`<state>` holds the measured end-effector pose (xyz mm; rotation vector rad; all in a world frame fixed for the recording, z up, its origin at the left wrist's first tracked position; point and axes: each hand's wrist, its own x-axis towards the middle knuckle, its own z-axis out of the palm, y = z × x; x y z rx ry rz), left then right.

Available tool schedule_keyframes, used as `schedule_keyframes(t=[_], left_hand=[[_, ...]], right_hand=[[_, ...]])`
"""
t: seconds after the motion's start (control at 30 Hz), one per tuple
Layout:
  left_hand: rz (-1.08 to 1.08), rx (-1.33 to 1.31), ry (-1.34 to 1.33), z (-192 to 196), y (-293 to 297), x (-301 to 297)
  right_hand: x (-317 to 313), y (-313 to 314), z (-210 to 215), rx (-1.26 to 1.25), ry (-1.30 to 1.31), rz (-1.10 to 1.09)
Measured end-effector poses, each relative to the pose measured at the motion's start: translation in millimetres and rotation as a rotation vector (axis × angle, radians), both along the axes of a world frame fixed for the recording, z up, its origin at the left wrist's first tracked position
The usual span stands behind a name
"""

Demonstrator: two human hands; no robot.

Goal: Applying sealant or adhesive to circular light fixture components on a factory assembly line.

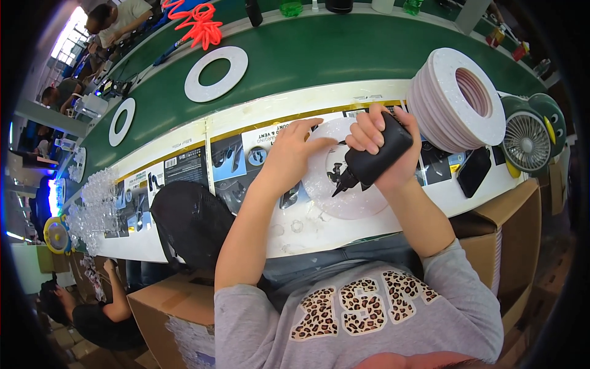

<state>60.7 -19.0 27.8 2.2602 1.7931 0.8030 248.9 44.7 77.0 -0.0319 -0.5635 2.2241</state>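
My right hand [396,144] is wrapped round a black squeeze bottle [382,154], tilted with its pointed nozzle down to the left. Below the nozzle lies a whitish round ring [362,206] on the white work surface; a dark printed pattern shows through its middle. My left hand [289,150] rests at the ring's upper left edge, thumb and forefinger stretched out and apart. The other left fingers are partly hidden. Whether the nozzle tip touches the ring, I cannot tell.
Right of my hands stands a stack of white rings [430,104], with a black phone [473,172] and a green fan [527,141] beyond. Loose white rings [239,67] lie on the green belt [319,55]. A black cap [190,221], clear plastic pieces [95,209] and cardboard boxes [166,301] are leftward.
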Motion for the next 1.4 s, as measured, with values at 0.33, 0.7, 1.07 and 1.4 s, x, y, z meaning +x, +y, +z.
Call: schedule_keyframes(t=[0.33, 0.7, 1.07, 1.4], left_hand=[[-0.024, -0.026, 0.097, 3, -4, -2], [-0.004, -0.097, 0.078, 24, -10, -3], [0.066, 0.155, -0.073, 4, -1, -9], [0.173, 0.217, -0.107, 5, 2, -14]], right_hand=[[5, 10, 0, -0.178, 0.082, 0.021], [10, 16, -2, 0.040, -0.052, -0.259], [3, 7, -6, 0.308, -0.258, -0.344], [-1, 8, -21, 0.370, -0.243, -0.331]])
